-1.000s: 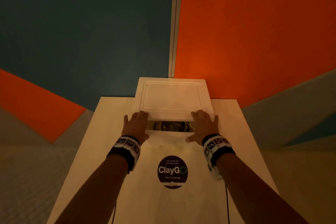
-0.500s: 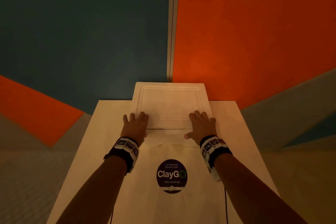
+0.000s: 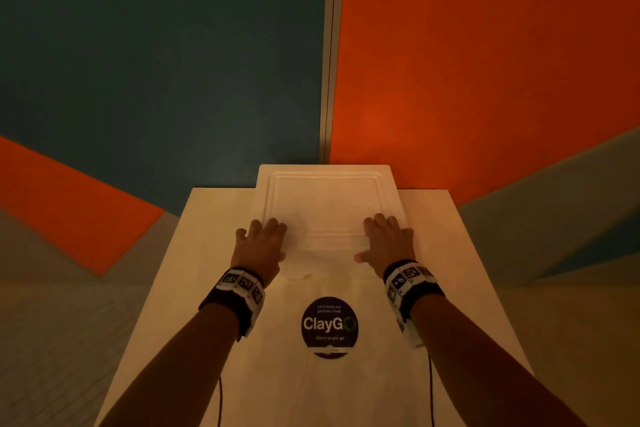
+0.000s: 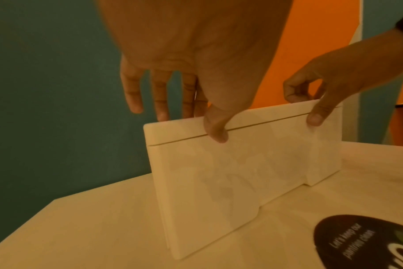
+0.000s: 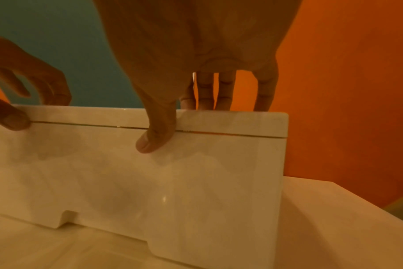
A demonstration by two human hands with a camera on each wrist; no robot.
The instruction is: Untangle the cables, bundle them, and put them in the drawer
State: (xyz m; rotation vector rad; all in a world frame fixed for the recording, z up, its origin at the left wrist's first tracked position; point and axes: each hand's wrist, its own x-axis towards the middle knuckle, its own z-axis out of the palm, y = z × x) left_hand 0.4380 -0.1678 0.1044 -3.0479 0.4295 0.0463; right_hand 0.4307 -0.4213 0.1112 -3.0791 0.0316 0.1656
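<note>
A small white drawer box stands at the far end of the table, and its drawer front sits flush with only a thin seam under the top. No cables show; the drawer's inside is hidden. My left hand lies on the box's left front corner, fingers straight on the top and thumb on the drawer front. My right hand rests the same way on the right corner, its thumb pressing the drawer front just below the seam.
The pale table carries a round dark ClayGo sticker between my forearms. Teal and orange wall panels rise straight behind the box. The table's side edges drop to the floor on both sides.
One second ago the drawer stood partly open with coiled cables showing inside. Both hands pushed it away from me, and the gap has shut.
</note>
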